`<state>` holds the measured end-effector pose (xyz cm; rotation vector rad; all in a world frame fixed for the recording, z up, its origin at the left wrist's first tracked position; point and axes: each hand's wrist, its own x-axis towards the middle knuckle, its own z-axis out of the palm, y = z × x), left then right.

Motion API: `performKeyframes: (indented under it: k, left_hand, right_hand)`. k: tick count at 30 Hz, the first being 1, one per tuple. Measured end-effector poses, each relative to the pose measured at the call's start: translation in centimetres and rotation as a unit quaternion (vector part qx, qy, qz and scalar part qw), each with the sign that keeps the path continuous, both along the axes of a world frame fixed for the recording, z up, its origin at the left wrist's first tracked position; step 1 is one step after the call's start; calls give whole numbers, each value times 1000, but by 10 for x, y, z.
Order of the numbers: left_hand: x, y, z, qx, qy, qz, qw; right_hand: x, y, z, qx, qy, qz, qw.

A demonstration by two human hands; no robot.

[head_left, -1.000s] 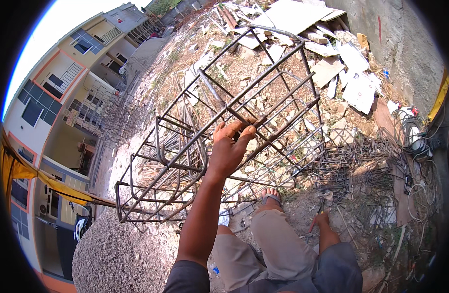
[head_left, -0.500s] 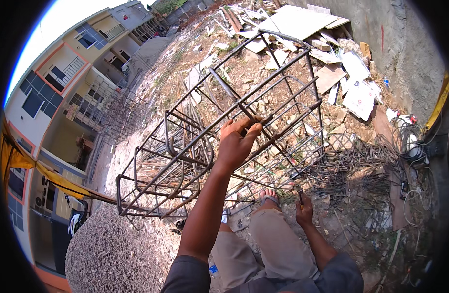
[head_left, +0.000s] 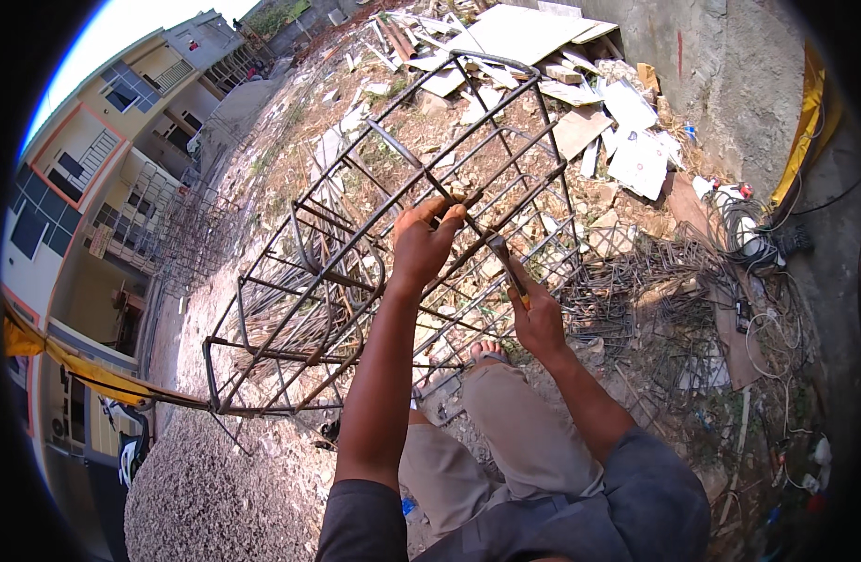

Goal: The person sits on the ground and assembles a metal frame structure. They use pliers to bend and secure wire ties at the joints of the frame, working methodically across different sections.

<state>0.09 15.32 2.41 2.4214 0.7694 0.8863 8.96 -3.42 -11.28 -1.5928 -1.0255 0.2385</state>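
A long cage of steel reinforcing bars [head_left: 396,145] stretches diagonally in front of me, raised above the rubble. My left hand [head_left: 425,239] is closed at a bar crossing near the cage's middle. A short dark piece sticks out past its fingertips; whether it is a bar end or wire, I cannot make out. Just to the right, my right hand [head_left: 540,323] grips metal pincers [head_left: 507,260] with a yellowish handle end. Their head lies at or very near a bar, right of and below the left fingers; contact is unclear.
Loose rods [head_left: 280,323] lie beneath the cage. Bent steel pieces [head_left: 618,290] are heaped on the right, near coiled cables [head_left: 753,234]. Broken boards [head_left: 627,140] lie by the concrete wall [head_left: 721,75]. A gravel mound [head_left: 234,496] rises at lower left, under a yellow strap [head_left: 112,377].
My right hand has come up from beside my knee, bringing the pincers to the cage by my left hand. The whole view has shifted slightly, and the left hand keeps its hold.
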Motion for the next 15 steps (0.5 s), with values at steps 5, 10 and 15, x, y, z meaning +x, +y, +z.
performKeyframes:
  k: [5,10,15]
  left_hand:
    - [-2,4,-2,46,1,16,999]
    - [0,-9,10,-20,1,8,1000]
    - [1,-8,11,23,-17,-4,1000]
  right_hand:
    - [4,7,23,-44,25,34,998]
    - [15,9,45,-89,-22,65,994]
    - [26,5,63,-177,-80,40,980]
